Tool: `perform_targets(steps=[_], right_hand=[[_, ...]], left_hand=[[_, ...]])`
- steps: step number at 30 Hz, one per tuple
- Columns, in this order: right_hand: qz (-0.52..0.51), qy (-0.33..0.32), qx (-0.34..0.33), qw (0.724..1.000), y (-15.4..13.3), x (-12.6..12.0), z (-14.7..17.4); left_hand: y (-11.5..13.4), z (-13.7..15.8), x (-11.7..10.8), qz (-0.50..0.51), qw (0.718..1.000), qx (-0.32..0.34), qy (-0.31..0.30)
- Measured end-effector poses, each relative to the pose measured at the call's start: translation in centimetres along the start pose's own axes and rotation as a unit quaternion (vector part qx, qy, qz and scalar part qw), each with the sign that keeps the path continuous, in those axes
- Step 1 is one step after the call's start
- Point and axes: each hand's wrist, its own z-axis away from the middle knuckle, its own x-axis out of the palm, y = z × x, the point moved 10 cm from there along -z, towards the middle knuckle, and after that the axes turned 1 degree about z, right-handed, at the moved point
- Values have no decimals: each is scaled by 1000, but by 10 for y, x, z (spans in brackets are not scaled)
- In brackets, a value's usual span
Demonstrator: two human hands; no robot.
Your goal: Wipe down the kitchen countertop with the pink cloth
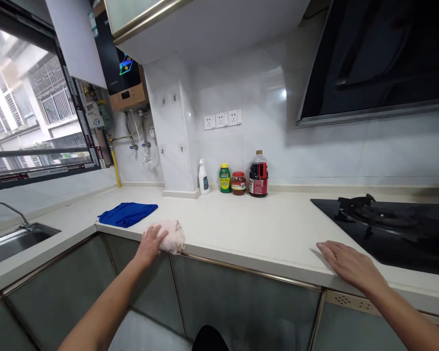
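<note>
My left hand (pixel 150 246) grips a pale pink cloth (pixel 171 236) at the front edge of the white countertop (pixel 241 229). The cloth is bunched and hangs slightly over the edge; the fingertips are partly hidden against it. Just behind it lies a crumpled blue cloth (pixel 128 214), which the hand does not touch. Flat on the counter's front edge rests my right hand (pixel 351 264), fingers stretched out and holding nothing. It is left of the black gas stove (pixel 395 239).
Along the wall stand a white spray bottle (pixel 204 178), a green bottle with a yellow cap (pixel 225 179), a red-lidded jar (pixel 238 184) and a large dark sauce bottle (pixel 258 175). At left is a steel sink (pixel 22 241). A black range hood (pixel 380 58) overhangs the right side.
</note>
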Motion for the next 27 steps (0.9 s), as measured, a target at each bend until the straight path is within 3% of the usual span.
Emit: perform_targets(steps=[2, 4, 8, 11, 14, 18, 21, 23, 27], right_hand=[[17, -26, -3, 1000, -8, -2, 2], [27, -36, -10, 999, -15, -7, 2], [19, -56, -12, 998, -22, -11, 2], [13, -62, 25, 998, -18, -14, 3], [12, -63, 38, 997, -20, -19, 3], [9, -78, 50, 996, -24, -24, 4], [3, -66, 57, 996, -24, -31, 3], [-1, -59, 62, 996, -24, -35, 4], [0, -65, 59, 996, -25, -36, 4]], left_hand=[[-10, 0, -5, -17, 999, -37, -4], [-4, -1, -9, -30, 998, -52, -11], [49, -8, -18, -38, 999, -27, -28], [123, -15, -20, -25, 999, 21, -29], [222, -18, -20, 4, 997, 72, -11], [355, -2, -45, 99, 978, 159, 97], [425, 19, -63, 132, 947, 242, 166], [446, 27, -71, 139, 929, 276, 205], [436, 16, -78, 142, 927, 259, 233]])
